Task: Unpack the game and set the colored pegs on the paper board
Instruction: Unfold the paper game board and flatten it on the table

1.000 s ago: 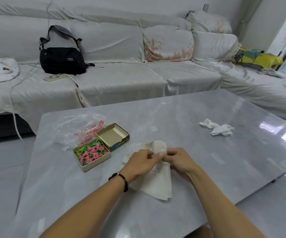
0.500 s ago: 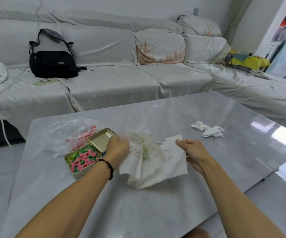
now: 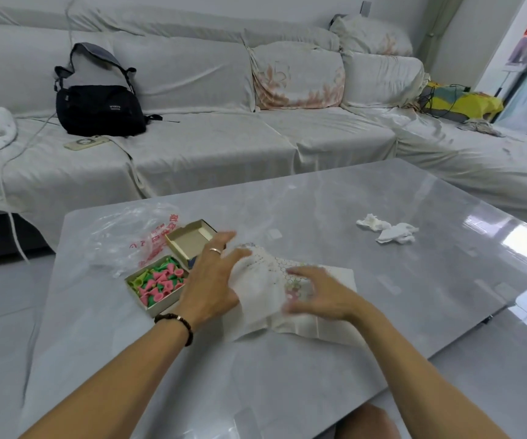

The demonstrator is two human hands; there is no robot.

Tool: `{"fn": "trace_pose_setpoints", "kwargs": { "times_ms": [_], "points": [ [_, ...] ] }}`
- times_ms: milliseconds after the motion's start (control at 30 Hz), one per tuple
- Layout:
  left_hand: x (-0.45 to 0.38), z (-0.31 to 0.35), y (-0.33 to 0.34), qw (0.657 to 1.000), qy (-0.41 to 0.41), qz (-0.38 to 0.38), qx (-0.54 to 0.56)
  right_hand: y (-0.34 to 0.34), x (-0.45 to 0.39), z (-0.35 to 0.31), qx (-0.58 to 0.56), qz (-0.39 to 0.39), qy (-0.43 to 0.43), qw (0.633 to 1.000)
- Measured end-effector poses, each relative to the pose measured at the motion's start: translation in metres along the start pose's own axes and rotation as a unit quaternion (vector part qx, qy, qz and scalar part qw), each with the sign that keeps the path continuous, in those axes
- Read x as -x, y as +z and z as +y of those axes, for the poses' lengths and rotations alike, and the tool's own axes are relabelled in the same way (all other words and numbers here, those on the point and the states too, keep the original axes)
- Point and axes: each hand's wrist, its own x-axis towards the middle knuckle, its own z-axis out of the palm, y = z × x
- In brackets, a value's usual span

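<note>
Thin, creased paper board point(image 3: 290, 299) on the glossy grey marble-look table point(image 3: 382, 217), half unfolded, printed with a honeycomb grid of small hexagons; left part still humped and crumpled, right part lying flatter. Left hand point(image 3: 214, 280) spread over the humped left edge, fingers straight and splayed, a ring on one finger, dark bead bracelet point(image 3: 176, 321) at the wrist. Right hand point(image 3: 316, 296) flat on the sheet's middle, fingers extended and somewhat blurred, pressing the paper down. Just left of the board, a shallow cardboard box tray point(image 3: 148, 304) heaped with small cone-shaped plastic pegs point(image 3: 157, 280) in pink, green and yellow-green. Behind it, touching, the empty lid point(image 3: 189, 239), open side up. Crinkled clear plastic bag point(image 3: 129, 236) with red print beside both. Two crumpled white tissues point(image 3: 387, 231) well apart to the right.
</note>
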Motion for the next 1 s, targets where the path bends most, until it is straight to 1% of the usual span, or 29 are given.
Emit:
{"fn": "trace_pose_setpoints", "kwargs": {
  "times_ms": [33,67,100,133,167,200,233,267,333,400,433,533,567,600,667,700,733,767,833,867,900,933,1000],
  "points": [
    [-0.001,0.000,-0.002,1.000,0.000,-0.020,0.007,0.009,0.002,-0.008,-0.029,-0.085,-0.024,0.996],
    [-0.002,0.001,-0.003,0.999,-0.013,-0.040,0.033,0.018,0.003,-0.011,-0.036,-0.117,-0.044,0.992],
    [-0.005,0.004,-0.004,0.995,-0.031,-0.056,0.076,0.027,0.003,-0.010,-0.032,-0.109,-0.051,0.992],
    [-0.009,0.007,-0.005,0.989,-0.052,-0.068,0.123,0.031,0.004,-0.008,-0.031,-0.063,-0.046,0.996],
    [-0.013,0.010,-0.005,0.981,-0.075,-0.075,0.161,0.032,0.003,-0.005,-0.038,0.003,-0.035,0.999],
    [-0.017,0.012,-0.005,0.976,-0.094,-0.074,0.180,0.030,0.004,-0.006,-0.048,0.066,-0.028,0.996],
    [-0.021,0.014,-0.003,0.975,-0.108,-0.067,0.184,0.025,0.003,-0.007,-0.064,0.111,-0.015,0.992],
    [-0.023,0.016,-0.003,0.977,-0.119,-0.050,0.171,0.017,0.004,-0.011,-0.094,0.135,0.003,0.986],
    [-0.027,0.019,-0.002,0.983,-0.135,0.006,0.121,-0.003,0.002,-0.027,-0.155,0.156,0.048,0.974],
    [-0.031,0.025,-0.003,0.984,-0.143,0.045,0.097,-0.026,-0.002,-0.045,-0.194,0.140,0.080,0.968],
    [-0.034,0.028,-0.005,0.981,-0.153,0.048,0.105,-0.039,-0.004,-0.053,-0.210,0.118,0.088,0.967],
    [-0.049,0.043,-0.016,0.956,-0.215,0.038,0.196,-0.076,-0.006,-0.068,-0.249,0.039,0.125,0.960],
    [-0.054,0.047,-0.019,0.949,-0.228,0.041,0.215,-0.087,-0.006,-0.069,-0.234,0.033,0.136,0.962],
    [-0.059,0.051,-0.021,0.951,-0.231,0.045,0.199,-0.096,-0.008,-0.069,-0.196,0.042,0.144,0.969],
    [-0.067,0.059,-0.021,0.966,-0.226,0.037,0.118,-0.111,-0.014,-0.062,-0.066,0.093,0.151,0.982],
    [-0.069,0.063,-0.018,0.968,-0.232,0.023,0.092,-0.118,-0.017,-0.056,-0.015,0.118,0.156,0.981],
    [-0.069,0.064,-0.015,0.966,-0.244,-0.005,0.085,-0.123,-0.021,-0.048,0.007,0.133,0.164,0.977],
    [-0.068,0.064,-0.011,0.959,-0.262,-0.043,0.103,-0.127,-0.025,-0.038,0.015,0.139,0.172,0.975],
    [-0.065,0.058,0.002,0.924,-0.310,-0.139,0.176,-0.132,-0.032,-0.015,0.005,0.145,0.186,0.972],
    [-0.062,0.053,0.010,0.910,-0.316,-0.188,0.190,-0.132,-0.035,-0.004,0.004,0.143,0.192,0.971],
    [-0.060,0.048,0.019,0.908,-0.305,-0.224,0.181,-0.131,-0.037,0.008,0.008,0.143,0.194,0.970],
    [-0.058,0.043,0.027,0.912,-0.291,-0.240,0.161,-0.129,-0.040,0.019,0.015,0.140,0.195,0.971],
    [-0.063,0.032,0.038,0.926,-0.269,-0.244,0.107,-0.126,-0.044,0.039,0.024,0.140,0.191,0.971]
  ]
}}
